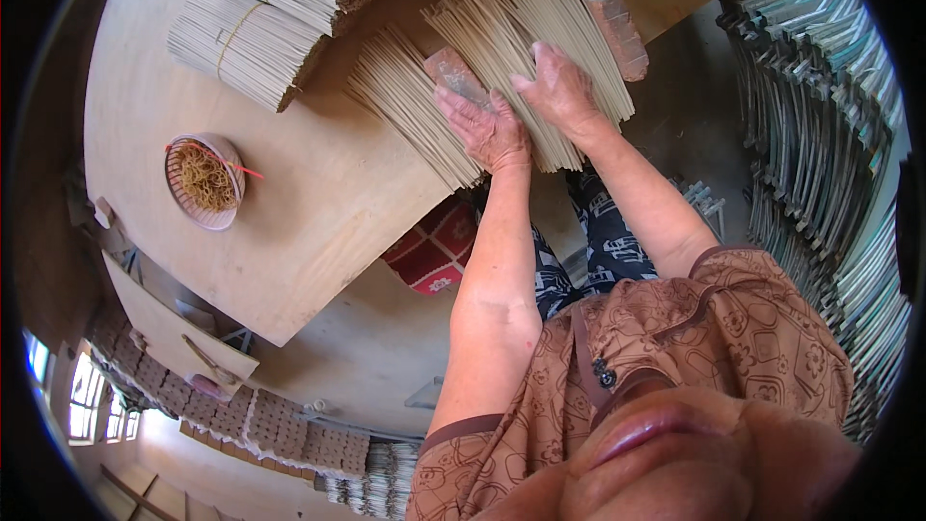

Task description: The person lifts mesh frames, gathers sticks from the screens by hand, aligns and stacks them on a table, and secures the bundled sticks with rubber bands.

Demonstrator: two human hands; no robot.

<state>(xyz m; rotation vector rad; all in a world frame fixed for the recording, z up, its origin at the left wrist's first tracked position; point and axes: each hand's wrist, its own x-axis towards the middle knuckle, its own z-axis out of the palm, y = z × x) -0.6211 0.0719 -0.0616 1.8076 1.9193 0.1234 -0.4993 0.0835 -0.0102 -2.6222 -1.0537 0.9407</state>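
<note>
Long, thin, pale sticks (492,29) lie side by side in a loose layer on the wooden table in front of me. A second group of the same sticks (400,106) lies to the left of it, with a reddish brick (457,75) between the two. My left hand (487,131) rests with stretched fingers against the near end of this brick, its thumb beside the sticks. Over the right-hand sticks lies my right hand (559,92), thumb apart and fingers slightly bent, gripping nothing that shows. Another brick (617,34) borders these sticks on the right.
Several tied bundles of sticks (251,43) are stacked at the table's far left. A round basket (220,215) of rubber bands, with a red strip across it, stands on the tabletop (318,251). Racks of stacked metal frames (810,135) line the right side.
</note>
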